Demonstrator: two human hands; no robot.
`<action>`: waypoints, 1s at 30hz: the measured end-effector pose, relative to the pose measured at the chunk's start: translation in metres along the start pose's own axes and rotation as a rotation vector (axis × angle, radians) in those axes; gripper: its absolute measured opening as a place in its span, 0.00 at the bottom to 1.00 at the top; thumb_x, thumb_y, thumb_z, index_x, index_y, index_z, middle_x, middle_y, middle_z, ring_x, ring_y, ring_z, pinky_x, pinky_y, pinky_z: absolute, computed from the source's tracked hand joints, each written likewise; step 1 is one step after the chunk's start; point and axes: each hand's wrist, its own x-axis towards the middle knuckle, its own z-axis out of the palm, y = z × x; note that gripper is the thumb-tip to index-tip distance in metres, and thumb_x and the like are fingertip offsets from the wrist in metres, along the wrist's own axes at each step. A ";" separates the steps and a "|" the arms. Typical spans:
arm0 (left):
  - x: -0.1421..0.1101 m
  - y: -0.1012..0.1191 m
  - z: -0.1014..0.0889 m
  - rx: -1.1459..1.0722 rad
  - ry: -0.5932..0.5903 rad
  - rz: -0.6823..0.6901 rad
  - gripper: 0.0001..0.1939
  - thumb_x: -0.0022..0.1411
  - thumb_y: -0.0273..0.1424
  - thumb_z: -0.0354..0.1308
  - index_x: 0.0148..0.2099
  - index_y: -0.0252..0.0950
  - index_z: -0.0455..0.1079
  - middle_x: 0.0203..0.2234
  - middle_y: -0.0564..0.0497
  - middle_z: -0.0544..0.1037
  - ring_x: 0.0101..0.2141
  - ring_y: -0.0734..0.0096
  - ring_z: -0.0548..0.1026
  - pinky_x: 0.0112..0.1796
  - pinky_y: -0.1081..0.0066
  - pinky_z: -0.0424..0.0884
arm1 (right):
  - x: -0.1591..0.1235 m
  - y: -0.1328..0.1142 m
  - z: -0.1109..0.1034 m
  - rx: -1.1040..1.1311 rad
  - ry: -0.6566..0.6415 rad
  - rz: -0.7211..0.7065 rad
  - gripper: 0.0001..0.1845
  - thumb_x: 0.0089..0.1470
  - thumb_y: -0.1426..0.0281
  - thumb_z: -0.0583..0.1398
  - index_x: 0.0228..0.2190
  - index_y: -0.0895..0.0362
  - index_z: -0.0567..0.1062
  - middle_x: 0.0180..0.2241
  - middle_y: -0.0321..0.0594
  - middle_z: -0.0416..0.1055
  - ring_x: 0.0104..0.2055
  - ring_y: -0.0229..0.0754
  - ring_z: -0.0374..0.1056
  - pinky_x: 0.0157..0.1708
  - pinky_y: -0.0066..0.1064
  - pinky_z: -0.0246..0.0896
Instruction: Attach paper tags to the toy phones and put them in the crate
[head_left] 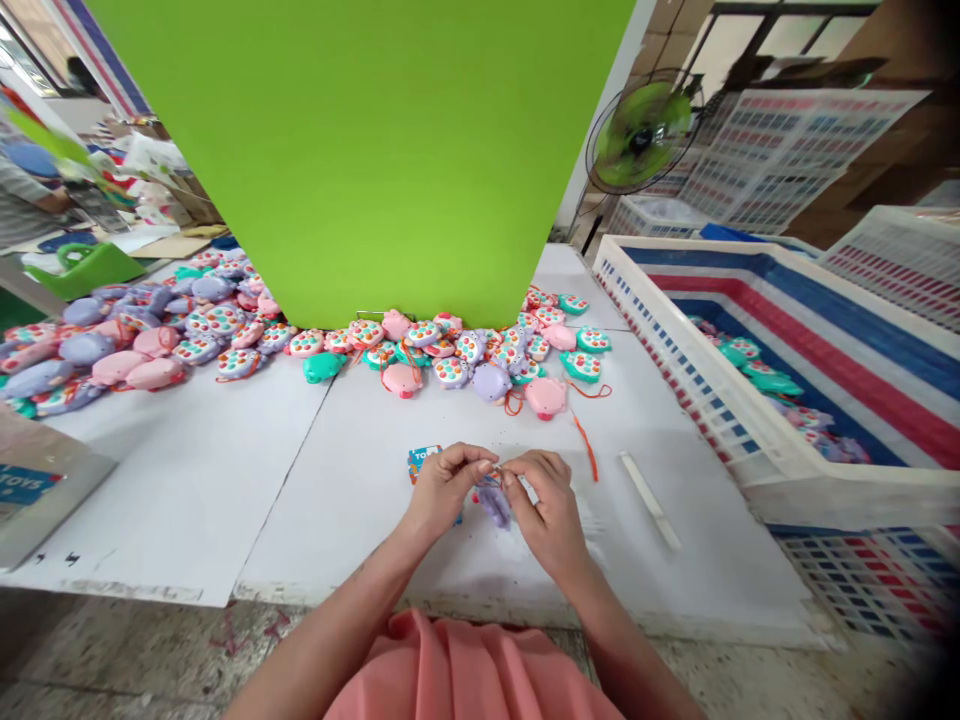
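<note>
On my feed, the left hand and right hand pinch a thin cord, narrow-fingered, the purple toy just below their fingertips in view.

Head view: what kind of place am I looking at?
Probably a toy workshop or small factory floor: many alike pink, purple and green toys heaped along a white worktable, a lined plastic crate holding more of them, and stacked crates behind by a fan.

Purple toy, red end leftward
</note>
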 end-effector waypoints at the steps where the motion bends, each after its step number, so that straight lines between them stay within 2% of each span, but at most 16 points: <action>1: 0.000 0.000 0.000 0.014 -0.006 0.009 0.10 0.53 0.36 0.60 0.33 0.33 0.75 0.24 0.51 0.77 0.27 0.73 0.71 0.31 0.74 0.67 | 0.000 0.000 0.000 0.000 -0.002 0.001 0.07 0.59 0.71 0.52 0.32 0.55 0.70 0.29 0.37 0.69 0.37 0.43 0.61 0.41 0.38 0.52; 7: -0.002 0.001 -0.001 0.161 -0.031 0.090 0.08 0.57 0.33 0.58 0.36 0.35 0.74 0.27 0.51 0.76 0.32 0.71 0.73 0.35 0.73 0.67 | 0.000 -0.001 0.000 0.007 -0.015 0.011 0.08 0.59 0.70 0.51 0.31 0.54 0.69 0.28 0.37 0.68 0.37 0.44 0.61 0.40 0.38 0.52; 14: -0.003 0.001 0.003 0.291 -0.036 0.126 0.05 0.60 0.30 0.53 0.33 0.34 0.67 0.25 0.54 0.71 0.28 0.74 0.68 0.30 0.75 0.64 | 0.001 -0.002 0.002 -0.009 0.004 -0.033 0.08 0.58 0.73 0.50 0.30 0.54 0.67 0.27 0.38 0.66 0.37 0.44 0.60 0.40 0.39 0.52; 21: -0.005 0.007 0.000 0.477 -0.074 0.217 0.05 0.60 0.28 0.53 0.33 0.36 0.69 0.27 0.52 0.74 0.32 0.70 0.70 0.36 0.71 0.64 | -0.001 0.001 0.006 0.029 0.022 -0.074 0.07 0.57 0.73 0.52 0.31 0.55 0.69 0.29 0.38 0.69 0.39 0.44 0.61 0.42 0.40 0.53; 23: -0.003 0.007 -0.002 0.477 -0.067 0.254 0.04 0.59 0.30 0.55 0.35 0.37 0.71 0.29 0.51 0.75 0.34 0.69 0.71 0.38 0.70 0.65 | 0.001 0.002 0.005 0.131 0.030 -0.012 0.06 0.58 0.70 0.52 0.32 0.54 0.69 0.30 0.38 0.69 0.39 0.44 0.62 0.42 0.39 0.55; 26: 0.000 0.005 -0.003 0.444 0.050 0.312 0.12 0.59 0.32 0.57 0.46 0.38 0.69 0.40 0.48 0.74 0.43 0.65 0.70 0.45 0.66 0.64 | 0.011 0.010 -0.003 0.362 0.086 0.190 0.07 0.59 0.66 0.52 0.33 0.55 0.69 0.32 0.39 0.70 0.38 0.42 0.65 0.39 0.35 0.60; 28: 0.001 0.000 -0.004 0.417 0.106 0.286 0.15 0.60 0.32 0.55 0.50 0.38 0.65 0.43 0.46 0.72 0.44 0.65 0.69 0.46 0.64 0.64 | 0.021 0.022 -0.014 0.457 0.161 0.283 0.08 0.58 0.64 0.53 0.33 0.55 0.69 0.31 0.38 0.70 0.34 0.40 0.65 0.35 0.33 0.61; 30: 0.001 -0.008 -0.003 0.442 0.065 0.234 0.13 0.62 0.32 0.52 0.49 0.37 0.66 0.41 0.46 0.72 0.41 0.66 0.70 0.44 0.64 0.65 | 0.035 0.040 -0.031 0.479 0.237 0.308 0.09 0.57 0.64 0.55 0.31 0.56 0.70 0.27 0.36 0.69 0.28 0.37 0.64 0.30 0.30 0.60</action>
